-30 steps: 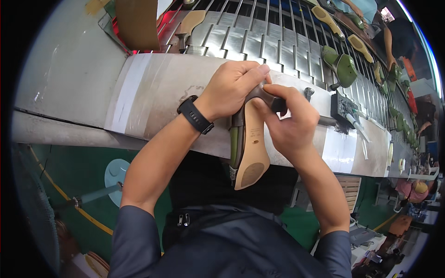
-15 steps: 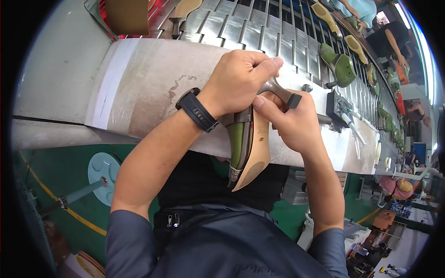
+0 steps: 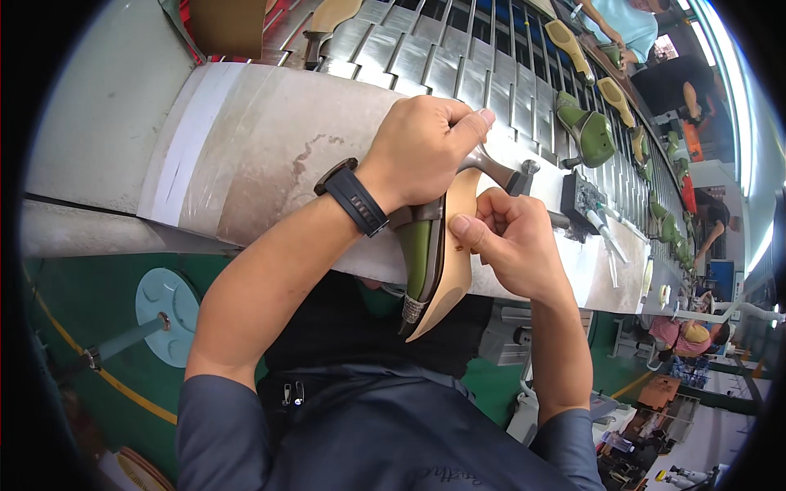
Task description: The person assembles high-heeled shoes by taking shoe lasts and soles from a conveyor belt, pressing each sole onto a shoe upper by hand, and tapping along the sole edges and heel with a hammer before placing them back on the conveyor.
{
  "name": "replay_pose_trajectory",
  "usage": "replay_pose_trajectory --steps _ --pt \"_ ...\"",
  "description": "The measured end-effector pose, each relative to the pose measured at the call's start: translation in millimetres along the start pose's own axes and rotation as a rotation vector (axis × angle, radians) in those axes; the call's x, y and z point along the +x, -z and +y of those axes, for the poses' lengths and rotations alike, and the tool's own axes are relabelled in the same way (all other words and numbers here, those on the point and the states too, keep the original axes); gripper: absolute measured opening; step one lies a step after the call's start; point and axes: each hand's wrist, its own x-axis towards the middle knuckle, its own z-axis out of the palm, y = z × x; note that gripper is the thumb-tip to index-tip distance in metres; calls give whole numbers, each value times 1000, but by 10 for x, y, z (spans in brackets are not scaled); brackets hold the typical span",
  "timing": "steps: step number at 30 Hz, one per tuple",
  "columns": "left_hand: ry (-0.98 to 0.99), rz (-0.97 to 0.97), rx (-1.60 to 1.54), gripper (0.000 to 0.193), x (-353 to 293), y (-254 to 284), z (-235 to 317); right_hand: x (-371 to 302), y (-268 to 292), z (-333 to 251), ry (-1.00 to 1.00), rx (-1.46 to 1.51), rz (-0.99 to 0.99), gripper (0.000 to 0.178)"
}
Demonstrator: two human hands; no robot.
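Green shoe held over the near edge of our worktop

We hold the shoe with its silver-banded toe pointing to the near side and its tan sole facing right. Our left hand, a black watch on its wrist, has its fingers wrapped around the back, beside the dark heel, which points right. Our right hand's thumb rests on the sole; its fingers are curled, and we cannot tell whether they grip it. On the right, a black block sits near white pens. On the far side, a second shoe rests on the conveyor.
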Motion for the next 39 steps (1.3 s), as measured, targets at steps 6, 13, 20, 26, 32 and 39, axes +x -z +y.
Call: replay_pose_trajectory --steps 6,13,20,26,32,39 --pt "18 4 40 43 5 8 29 22 -65 -44 -33 -55 70 43" --pt "50 -22 98 42 48 9 -3 215 -202 52 78 20 247 38" --pt "70 -42 23 41 -25 114 46 31 -353 409 66 605 75 60" --pt "43 -27 19 41 -29 91 60 -251 -471 142 48 590 21 87" --pt "66 -41 57 42 -34 163 108 -24 -493 120 15 464 104 76" --pt "2 -73 -67 40 -204 449 -34 157 -443 -55 111 272 180 54"
